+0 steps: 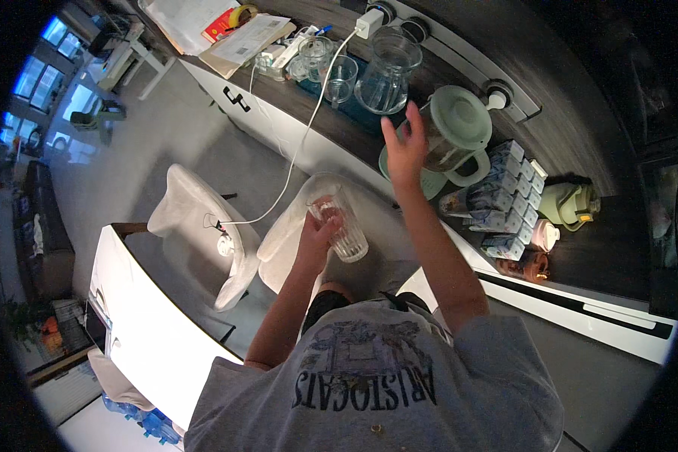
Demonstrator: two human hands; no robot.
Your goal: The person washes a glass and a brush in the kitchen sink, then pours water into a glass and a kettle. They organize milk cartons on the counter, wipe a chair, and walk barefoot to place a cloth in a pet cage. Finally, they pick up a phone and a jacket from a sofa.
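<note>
My left hand (320,233) holds a ribbed clear drinking glass (347,229), tilted, above a pale upholstered chair (294,248). Raised over the counter's front edge, my right hand (407,147) has its fingers spread and holds nothing. Just beyond its fingertips stands a glass pitcher (387,73) with clear liquid in it. To the right of that hand is an electric kettle (460,121) with a pale green lid and handle; the hand overlaps its side in view, and whether they touch I cannot tell. Glass mugs (340,79) stand left of the pitcher on a dark blue tray (361,116).
A white charging cable (311,121) hangs from a wall plug across to a second chair (203,237). Papers (248,42) lie at the counter's far left. Stacked small boxes (511,192) and a green bottle (568,206) stand at the right. A white table (141,322) is at lower left.
</note>
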